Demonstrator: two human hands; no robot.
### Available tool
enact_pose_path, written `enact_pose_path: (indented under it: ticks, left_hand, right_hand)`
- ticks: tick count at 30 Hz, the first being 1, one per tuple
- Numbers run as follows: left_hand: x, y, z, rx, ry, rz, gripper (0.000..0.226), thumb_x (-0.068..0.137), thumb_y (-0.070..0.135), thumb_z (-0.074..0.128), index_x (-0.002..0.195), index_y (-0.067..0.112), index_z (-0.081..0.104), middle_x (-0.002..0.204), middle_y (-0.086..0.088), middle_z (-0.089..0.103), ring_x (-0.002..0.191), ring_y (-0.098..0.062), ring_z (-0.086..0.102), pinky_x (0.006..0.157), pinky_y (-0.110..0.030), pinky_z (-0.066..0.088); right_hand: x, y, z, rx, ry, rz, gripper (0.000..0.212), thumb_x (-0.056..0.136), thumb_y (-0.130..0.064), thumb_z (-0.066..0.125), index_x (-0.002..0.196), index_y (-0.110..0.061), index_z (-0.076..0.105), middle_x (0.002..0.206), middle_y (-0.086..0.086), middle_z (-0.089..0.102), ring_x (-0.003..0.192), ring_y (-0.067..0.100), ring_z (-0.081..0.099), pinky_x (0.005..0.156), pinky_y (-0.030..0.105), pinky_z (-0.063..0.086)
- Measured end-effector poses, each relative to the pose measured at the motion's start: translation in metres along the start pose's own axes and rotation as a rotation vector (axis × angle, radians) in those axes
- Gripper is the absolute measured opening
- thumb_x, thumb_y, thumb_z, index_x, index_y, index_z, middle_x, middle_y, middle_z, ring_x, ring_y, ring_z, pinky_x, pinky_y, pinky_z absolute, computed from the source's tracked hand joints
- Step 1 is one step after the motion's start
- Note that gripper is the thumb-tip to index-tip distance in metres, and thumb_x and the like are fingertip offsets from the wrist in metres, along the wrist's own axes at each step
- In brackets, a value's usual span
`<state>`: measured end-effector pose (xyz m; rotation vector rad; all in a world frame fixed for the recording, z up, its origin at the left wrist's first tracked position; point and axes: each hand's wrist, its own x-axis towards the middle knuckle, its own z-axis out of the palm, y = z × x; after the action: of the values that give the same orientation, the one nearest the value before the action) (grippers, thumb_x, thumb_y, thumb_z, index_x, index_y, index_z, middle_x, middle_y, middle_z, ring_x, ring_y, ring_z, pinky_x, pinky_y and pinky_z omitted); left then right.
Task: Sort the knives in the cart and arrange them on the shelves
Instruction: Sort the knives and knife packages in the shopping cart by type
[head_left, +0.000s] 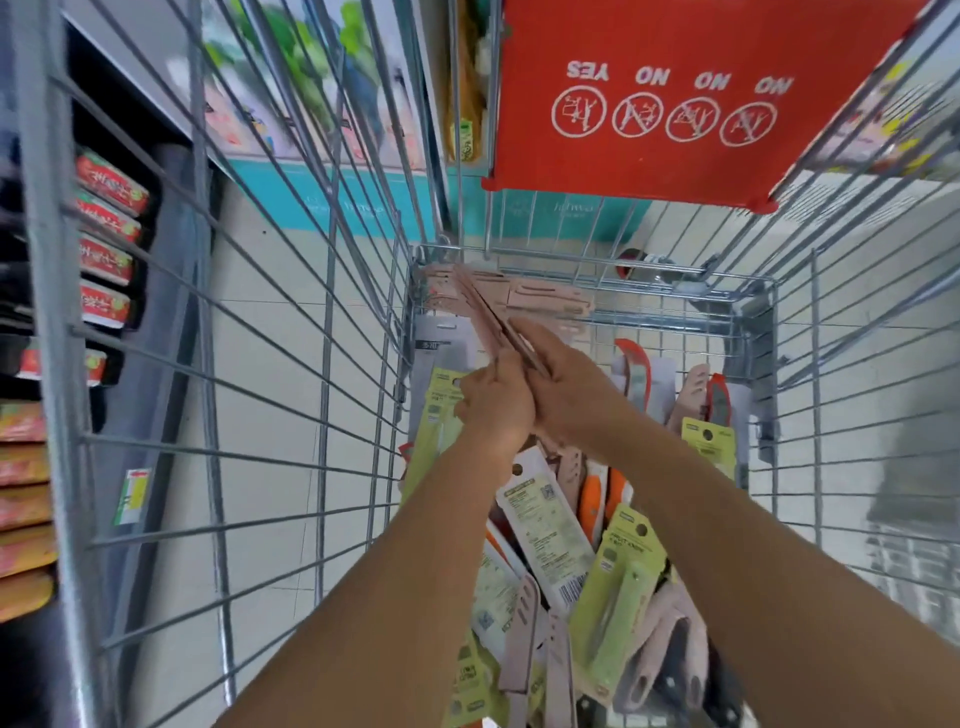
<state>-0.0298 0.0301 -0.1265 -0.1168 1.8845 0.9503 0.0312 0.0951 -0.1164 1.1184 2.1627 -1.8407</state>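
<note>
Both hands reach down into a wire shopping cart (332, 291). My left hand (496, 402) and my right hand (563, 387) are pressed together around a thin stack of pink knife packs (485, 306) that sticks up and away, edge-on. More pink packs (550, 301) lie flat at the cart's far end. Below my arms lies a heap of packaged knives: green fruit-knife cards (621, 592), white cards with barcodes (545, 525), orange-handled knives (597, 499) and pink sheathed knives (670, 623).
A red child-seat flap (675, 104) with YES/NO pictograms hangs at the cart's far top. Shelves with red and orange packets (106, 223) stand on the left. Pale tiled floor shows through the wires, and a teal display base (358, 208) stands ahead.
</note>
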Motion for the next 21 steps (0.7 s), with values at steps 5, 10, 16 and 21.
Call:
enact_pose_path:
  ticks: [5, 10, 16, 21]
  left_hand:
    - [0.01, 0.012, -0.003, 0.048, -0.011, -0.003, 0.047, 0.102, 0.033, 0.021, 0.129, 0.006, 0.048, 0.127, -0.024, 0.051, 0.116, -0.038, 0.048, 0.097, -0.046, 0.041]
    - [0.023, 0.004, -0.013, 0.408, 0.25, 0.24, 0.04, 0.096, 0.024, 0.044, 0.132, 0.005, 0.048, 0.127, -0.02, 0.052, 0.12, -0.033, 0.047, 0.096, -0.034, 0.039]
    - [0.038, -0.009, -0.021, 0.972, 0.25, 0.513, 0.064, 0.095, 0.022, 0.047, 0.15, 0.024, 0.013, 0.155, -0.006, 0.011, 0.14, -0.027, 0.012, 0.113, -0.038, 0.019]
    - [0.045, -0.026, -0.017, 1.195, 0.033, 0.426, 0.064, 0.101, 0.024, 0.034, 0.151, 0.028, -0.005, 0.158, -0.001, -0.017, 0.145, -0.025, -0.015, 0.117, -0.042, 0.002]
  right_hand:
    - [0.027, -0.007, -0.017, -0.428, -0.089, -0.192, 0.051, 0.099, -0.015, 0.04, 0.146, -0.032, 0.027, 0.137, 0.007, 0.051, 0.117, 0.026, 0.051, 0.095, 0.033, 0.042]
    - [0.062, -0.008, -0.035, -0.986, -0.114, -0.276, 0.08, 0.088, 0.005, 0.047, 0.145, -0.044, 0.018, 0.129, 0.003, 0.045, 0.104, 0.028, 0.055, 0.08, 0.043, 0.05]
    - [0.099, 0.012, -0.048, -1.212, -0.042, -0.403, 0.084, 0.085, 0.006, 0.052, 0.145, -0.044, 0.021, 0.129, 0.0, 0.046, 0.114, 0.026, 0.048, 0.092, 0.04, 0.046]
    - [0.105, 0.041, -0.038, -1.276, -0.026, -0.316, 0.086, 0.091, -0.01, 0.052, 0.145, -0.046, -0.004, 0.152, -0.004, 0.015, 0.135, 0.028, 0.019, 0.108, 0.044, 0.022]
